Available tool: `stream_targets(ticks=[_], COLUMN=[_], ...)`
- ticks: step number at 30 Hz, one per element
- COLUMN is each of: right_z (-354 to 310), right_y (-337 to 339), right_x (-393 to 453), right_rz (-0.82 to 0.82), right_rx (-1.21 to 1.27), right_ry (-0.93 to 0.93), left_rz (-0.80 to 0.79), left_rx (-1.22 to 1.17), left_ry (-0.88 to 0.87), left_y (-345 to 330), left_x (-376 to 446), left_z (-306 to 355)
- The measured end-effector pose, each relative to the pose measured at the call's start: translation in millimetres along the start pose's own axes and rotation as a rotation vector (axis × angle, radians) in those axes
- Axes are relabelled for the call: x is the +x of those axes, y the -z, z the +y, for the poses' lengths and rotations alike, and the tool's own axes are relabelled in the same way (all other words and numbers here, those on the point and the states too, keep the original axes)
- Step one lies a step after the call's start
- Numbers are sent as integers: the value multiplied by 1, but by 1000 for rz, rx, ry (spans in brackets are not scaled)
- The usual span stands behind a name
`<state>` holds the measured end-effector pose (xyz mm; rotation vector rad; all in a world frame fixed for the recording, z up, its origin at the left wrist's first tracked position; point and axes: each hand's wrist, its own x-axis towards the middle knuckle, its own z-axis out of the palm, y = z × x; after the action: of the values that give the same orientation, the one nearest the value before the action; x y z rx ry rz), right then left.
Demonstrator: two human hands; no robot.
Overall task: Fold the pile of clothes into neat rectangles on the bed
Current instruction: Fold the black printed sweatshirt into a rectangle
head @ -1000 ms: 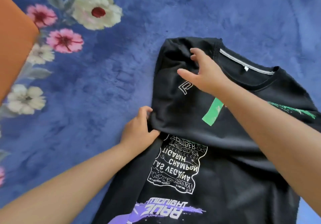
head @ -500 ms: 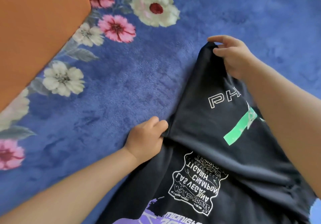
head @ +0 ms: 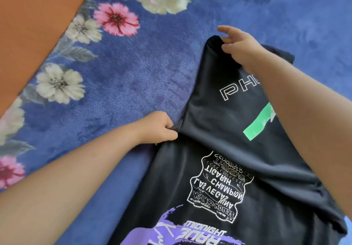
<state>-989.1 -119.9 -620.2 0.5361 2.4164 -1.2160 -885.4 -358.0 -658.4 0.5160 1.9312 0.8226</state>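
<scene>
**A:** Head view, looking down: what is on the bed?

**B:** A black printed T-shirt (head: pixel 224 130) lies on a blue floral blanket (head: pixel 152 69), with an orange surface (head: pixel 32 26) cutting across the upper-left corner. Both bare arms reach in from the lower edge, and both hands are on the garment.

**A:** How do the hands stand?

**B:** The left hand (head: pixel 160 127) has fingers curled into a bunch of cloth at the shirt's left edge, roughly midway along it. The right hand (head: pixel 240 48) pinches the far top corner of a folded-over panel, with the forefinger lifted clear. The two hands are well apart, each clamped on the same shirt.

**A:** Which way does the shirt run?

**B:** Its long axis goes away from the wearer, tilted slightly right; the purple graphic (head: pixel 177 233) sits at the near end, the white outlined lettering (head: pixel 240 90) and green stripe (head: pixel 261 125) on the panel at the far end. A crosswise crease runs from the left hand toward the right forearm.

**A:** What does the next move turn on?

**B:** Probably that left edge. The two grips mark a line along it, the left hand nearer the body, the right farther out. Carrying that line rightward across the shirt would seem to narrow it toward a rectangle. Only this one garment is in view, so the rest of the pile cannot be judged.
</scene>
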Motion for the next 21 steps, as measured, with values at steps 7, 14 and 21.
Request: stream_targets(ticks=[7, 14, 21], right_z=[12, 104, 205], right_y=[9, -1, -21], right_x=[-30, -135, -273], right_rz=[249, 553, 562], right_rx=[-200, -544, -709], right_ry=[136, 562, 460], left_rz=[-132, 4, 422], left_rx=[-102, -201, -184], left_ry=[103, 230, 321], left_y=[13, 9, -21], left_x=[3, 1, -15], left_z=[2, 13, 23])
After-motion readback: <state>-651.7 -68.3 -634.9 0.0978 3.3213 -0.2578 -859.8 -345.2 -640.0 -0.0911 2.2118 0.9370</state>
